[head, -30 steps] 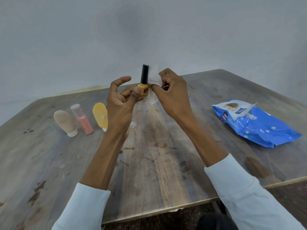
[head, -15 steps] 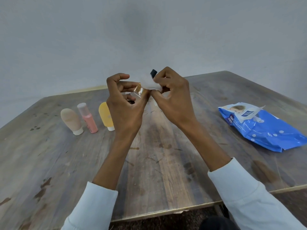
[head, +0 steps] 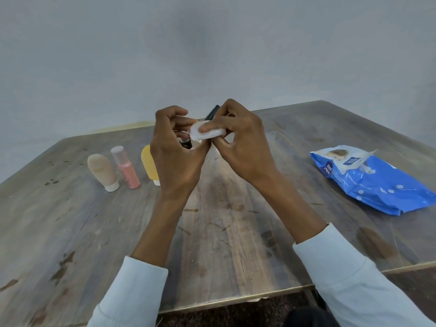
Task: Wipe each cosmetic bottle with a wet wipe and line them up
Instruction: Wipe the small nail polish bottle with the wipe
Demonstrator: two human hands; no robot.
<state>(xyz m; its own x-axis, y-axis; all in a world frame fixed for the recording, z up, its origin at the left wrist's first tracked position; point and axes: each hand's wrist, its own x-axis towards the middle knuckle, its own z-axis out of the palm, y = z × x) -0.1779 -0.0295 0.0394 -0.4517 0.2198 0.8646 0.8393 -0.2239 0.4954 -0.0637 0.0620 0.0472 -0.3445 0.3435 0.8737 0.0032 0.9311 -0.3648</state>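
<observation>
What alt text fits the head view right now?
Two hands wipe a small black-capped bottle above a wooden table: left hand holds it, right hand presses a white wet wipe on it. Three bottles stand left, a blue wipes pack lies right.

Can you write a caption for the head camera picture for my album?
Both hands rub a wet wipe over a small black-capped bottle above the table.

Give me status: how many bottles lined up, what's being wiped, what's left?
Done, it appears: three stand in a row on the table: beige tube, pink bottle, yellow tube. In hand: left hand grips a small black-capped bottle while right hand presses a white wipe on it. Left: finish it, add it to the row. No other unwiped bottles visible; the wipes pack lies right.
</observation>
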